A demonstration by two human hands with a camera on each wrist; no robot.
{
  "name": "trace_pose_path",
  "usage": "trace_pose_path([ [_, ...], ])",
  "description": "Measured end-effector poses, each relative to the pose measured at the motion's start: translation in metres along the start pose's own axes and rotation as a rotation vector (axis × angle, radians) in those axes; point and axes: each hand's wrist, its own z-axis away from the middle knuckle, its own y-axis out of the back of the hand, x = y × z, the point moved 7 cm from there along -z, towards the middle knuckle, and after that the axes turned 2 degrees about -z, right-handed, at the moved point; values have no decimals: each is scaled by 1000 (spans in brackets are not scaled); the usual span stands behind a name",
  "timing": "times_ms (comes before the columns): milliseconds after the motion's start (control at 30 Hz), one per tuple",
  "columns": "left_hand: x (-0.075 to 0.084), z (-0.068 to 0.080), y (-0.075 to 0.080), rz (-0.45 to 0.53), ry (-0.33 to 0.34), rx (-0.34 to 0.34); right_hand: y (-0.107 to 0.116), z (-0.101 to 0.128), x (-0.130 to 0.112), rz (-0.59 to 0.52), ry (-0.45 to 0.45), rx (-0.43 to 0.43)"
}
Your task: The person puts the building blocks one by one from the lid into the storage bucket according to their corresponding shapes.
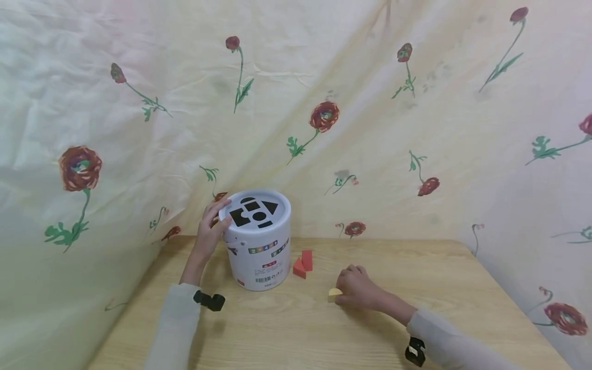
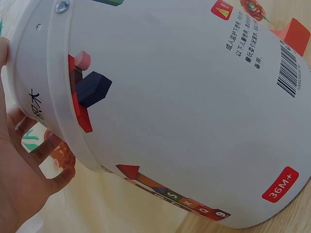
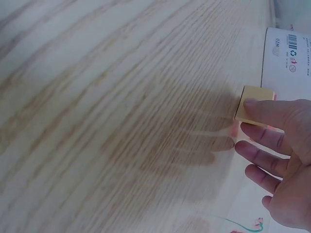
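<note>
Beside the white bucket (image 1: 259, 246), the left hand (image 1: 210, 231) grips its rim; right of it, the right hand (image 1: 358, 288) pinches a yellow block (image 1: 333, 294) on the counter (image 1: 296, 329).

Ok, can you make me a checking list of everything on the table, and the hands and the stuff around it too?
Surface: wooden table, pale grain, set in a corner.
Job's things: white shape-sorter bucket standing upright, lid on, with black shape holes; yellow block on the table.
Clutter: two red blocks beside the bucket.
Hands: left hand holds the bucket at its lid's rim; right hand rests on the table with fingers on the yellow block.
Cables: nothing seen.
Surroundings: cream cloth with red flowers draped behind the table and on both sides; black wrist straps on both sleeves.
</note>
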Motion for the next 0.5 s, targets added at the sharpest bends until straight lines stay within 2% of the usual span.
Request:
trace_pose_path([
  [300, 3, 2, -1, 13, -17, -8, -4, -4, -4, 45, 19, 10],
  [500, 4, 3, 0, 13, -16, -4, 0, -8, -6, 26, 6, 11],
])
